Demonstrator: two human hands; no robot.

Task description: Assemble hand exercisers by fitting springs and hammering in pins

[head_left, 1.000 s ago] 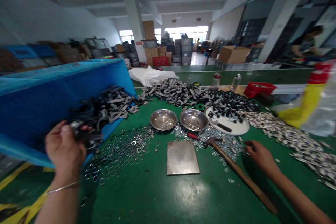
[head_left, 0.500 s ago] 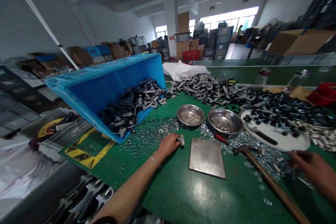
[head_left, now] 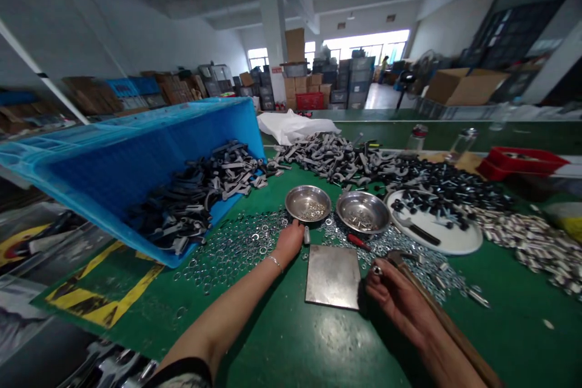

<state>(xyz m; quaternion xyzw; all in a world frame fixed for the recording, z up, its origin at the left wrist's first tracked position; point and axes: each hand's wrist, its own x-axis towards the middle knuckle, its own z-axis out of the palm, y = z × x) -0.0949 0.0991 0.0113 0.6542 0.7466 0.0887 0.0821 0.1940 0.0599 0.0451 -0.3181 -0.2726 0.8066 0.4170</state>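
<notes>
My left hand [head_left: 290,241] rests on the green table [head_left: 291,339] just below a steel bowl [head_left: 308,203], fingers curled round a small grey metal part [head_left: 306,234]. My right hand [head_left: 393,295] lies palm up beside a square steel plate [head_left: 333,276], pinching a small silver nut or washer [head_left: 376,269] at its fingertips. A wooden-handled hammer [head_left: 436,309] lies under and behind my right hand. Silver washers [head_left: 231,242] are scattered between my hands and the blue crate [head_left: 113,163].
The tipped blue crate spills grey metal brackets [head_left: 200,188]. A second steel bowl [head_left: 362,211], a red-handled tool [head_left: 359,242], a white plate [head_left: 454,239] with black bolts, and piles of grey parts [head_left: 331,157] and silver sleeves [head_left: 531,242] cover the far table. A red tray [head_left: 518,160] sits at right.
My left hand left the crate and came down by the steel plate with a grey part. My right hand moved in from the right to the plate's edge, now pinching a small silver piece.
</notes>
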